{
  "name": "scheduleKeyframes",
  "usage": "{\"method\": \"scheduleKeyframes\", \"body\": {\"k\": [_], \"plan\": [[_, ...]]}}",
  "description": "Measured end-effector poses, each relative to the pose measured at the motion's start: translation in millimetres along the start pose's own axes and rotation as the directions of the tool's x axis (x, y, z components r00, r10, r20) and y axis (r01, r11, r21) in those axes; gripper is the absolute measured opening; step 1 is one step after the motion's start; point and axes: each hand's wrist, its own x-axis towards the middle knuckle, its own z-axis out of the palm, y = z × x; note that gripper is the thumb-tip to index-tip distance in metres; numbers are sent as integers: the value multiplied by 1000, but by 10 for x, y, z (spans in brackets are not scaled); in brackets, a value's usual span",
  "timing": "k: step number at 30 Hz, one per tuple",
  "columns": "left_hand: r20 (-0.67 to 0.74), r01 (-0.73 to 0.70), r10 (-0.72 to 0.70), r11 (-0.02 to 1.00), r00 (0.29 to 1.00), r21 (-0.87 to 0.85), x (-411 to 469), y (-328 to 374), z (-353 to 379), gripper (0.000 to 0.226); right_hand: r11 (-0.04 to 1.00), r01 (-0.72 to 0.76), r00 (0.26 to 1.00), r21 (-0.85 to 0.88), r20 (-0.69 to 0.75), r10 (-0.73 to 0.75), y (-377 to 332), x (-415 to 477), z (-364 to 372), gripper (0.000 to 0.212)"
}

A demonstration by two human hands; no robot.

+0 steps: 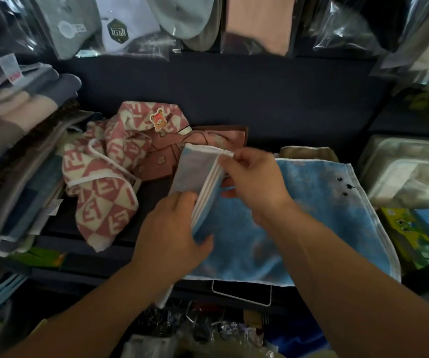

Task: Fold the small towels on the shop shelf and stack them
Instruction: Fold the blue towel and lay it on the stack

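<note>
This is a shop display. Across the top of the frame hang goods sealed in clear plastic bags, one carrying a dark hexagonal label. At the left, folded textiles are piled high, with a sewn-in tag showing. On the dark shelf lie a blue towel and a pink-and-cream towel with a bear sticker. Colourful boxes sit at the right edge.

Gripping lower end of raised fold of blue towel with left hand, pinching upper end with right hand; pink checked towel crumpled just left.
</note>
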Motion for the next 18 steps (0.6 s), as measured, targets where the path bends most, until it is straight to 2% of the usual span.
{"method": "scheduleKeyframes", "body": {"k": [3,7,11,14,18], "plan": [[11,20,-21,997,1000,71,-114,-106,-18,52,995,38,999,97,-26,-35,-103,100,-94,16],[-9,40,-40,999,999,-21,-201,-193,-176,17,972,11,997,234,-82,8,-178,200,-262,8],[59,95,-82,963,995,-251,-199,-3,-357,26,953,1,987,302,-156,48,-191,287,-490,18],[78,61,-33,918,996,-392,-104,289,-463,21,926,20,982,377,-183,53,-222,318,-735,22],[113,1,72,836,991,-548,113,726,-413,26,912,69,955,404,-291,57,-228,303,-1134,20]]}}
